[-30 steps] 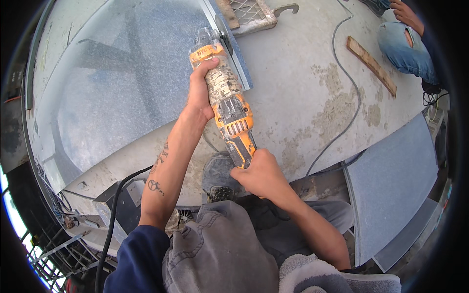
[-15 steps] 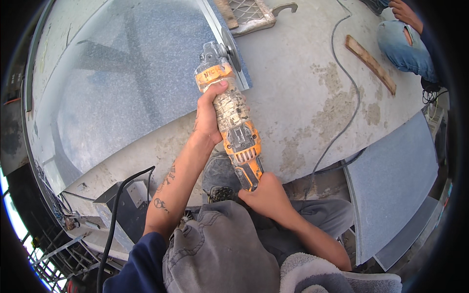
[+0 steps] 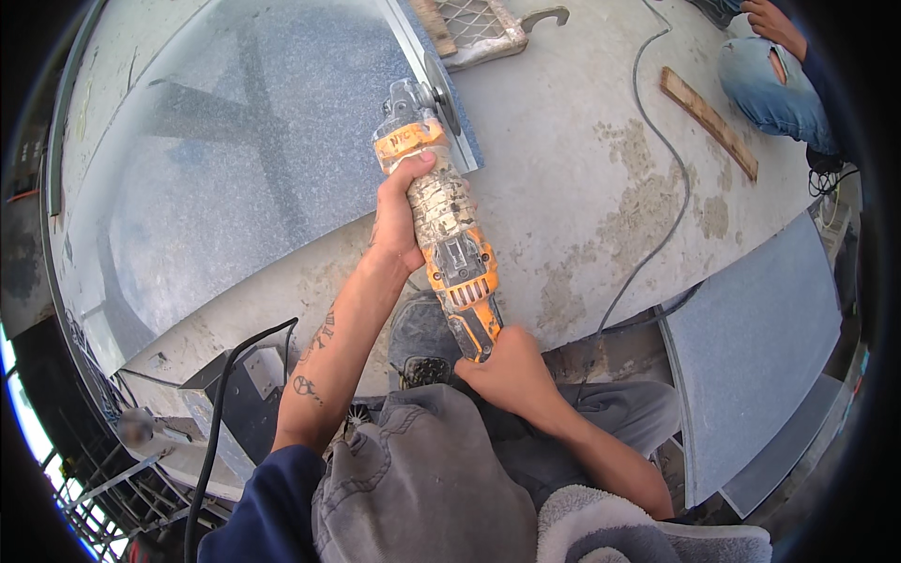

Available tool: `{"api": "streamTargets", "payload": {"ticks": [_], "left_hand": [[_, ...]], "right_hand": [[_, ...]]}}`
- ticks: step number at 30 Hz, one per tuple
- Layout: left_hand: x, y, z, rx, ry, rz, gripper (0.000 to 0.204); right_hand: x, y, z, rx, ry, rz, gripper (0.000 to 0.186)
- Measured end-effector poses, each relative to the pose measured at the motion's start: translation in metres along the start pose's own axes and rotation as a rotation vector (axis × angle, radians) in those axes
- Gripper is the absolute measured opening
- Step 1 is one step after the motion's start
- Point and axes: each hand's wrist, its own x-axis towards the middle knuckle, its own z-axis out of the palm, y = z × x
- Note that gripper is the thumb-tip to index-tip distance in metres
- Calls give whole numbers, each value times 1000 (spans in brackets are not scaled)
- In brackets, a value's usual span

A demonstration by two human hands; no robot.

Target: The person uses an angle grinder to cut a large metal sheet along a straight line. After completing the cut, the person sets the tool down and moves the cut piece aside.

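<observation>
An angle grinder [image 3: 441, 202], orange and black with worn, pale tape round its body, lies lengthwise in front of me. My left hand [image 3: 398, 211] is wrapped round the taped part, thumb on top. Farther back, my right hand [image 3: 507, 371] grips the rear handle. At the grinder's head the cutting disc [image 3: 441, 94] stands on edge beside a pale straight strip [image 3: 404, 38] along the right side of a blue-grey slab [image 3: 319, 141]. Whether the disc touches the slab, I cannot tell.
A grey cable [image 3: 682, 169] curves across the concrete floor [image 3: 563, 141]. A wooden board [image 3: 709, 122] lies near another person's knee [image 3: 774, 89] at the upper right. More blue-grey slabs [image 3: 751, 347] rest at right. A dark metal box [image 3: 230, 399] stands at lower left.
The rear of the grinder and my right hand have shifted very slightly left and away from me. Both hands keep hold of the grinder, and the disc stays by the strip.
</observation>
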Motion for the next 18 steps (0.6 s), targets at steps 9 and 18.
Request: {"api": "streamTargets", "payload": {"ticks": [9, 18], "left_hand": [[6, 2, -3, -2, -25, 34, 55], [16, 12, -1, 21, 1, 41, 54]], "right_hand": [[5, -1, 1, 11, 7, 2, 34], [13, -14, -11, 47, -46, 13, 35]]}}
